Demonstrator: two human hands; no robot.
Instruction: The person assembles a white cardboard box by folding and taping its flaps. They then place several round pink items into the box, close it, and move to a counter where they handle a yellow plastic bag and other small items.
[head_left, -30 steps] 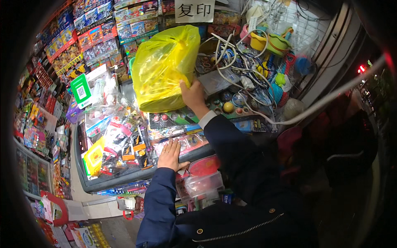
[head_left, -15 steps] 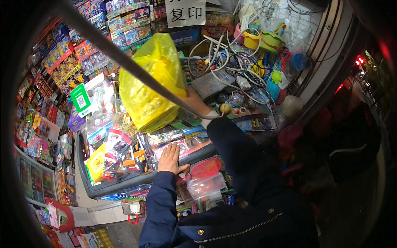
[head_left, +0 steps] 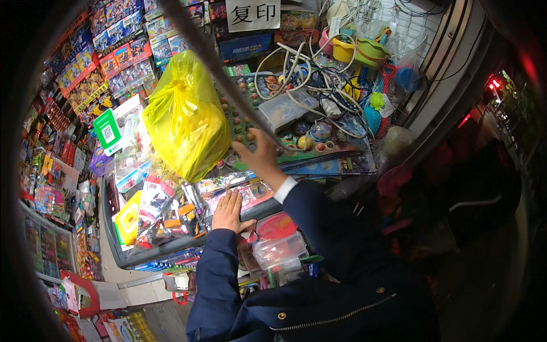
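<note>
A tied, full yellow plastic bag (head_left: 191, 122) stands on the display counter, left of centre. Just right of it, apart from the bag, my right hand (head_left: 263, 155) is held with thumb and fingers spread and nothing in its grasp. Below that hand is a board of small round bouncy balls (head_left: 236, 114) in rows. My left hand (head_left: 229, 211) lies flat with outstretched fingers on flat packets (head_left: 255, 194) at the counter's front edge. No thing is gripped in it.
A tangle of white and dark cables (head_left: 307, 74) and a clear plastic box (head_left: 288, 108) lie at the back right. A green code sign (head_left: 108, 132) stands left of the bag. A dark bar (head_left: 213, 60) crosses the view. Packaged toys (head_left: 122, 60) line the left shelves.
The yellow bag sits further left and clear of my right hand. That hand, earlier partly behind the bar against the bag, now shows spread fingers. My left hand stays on the counter edge.
</note>
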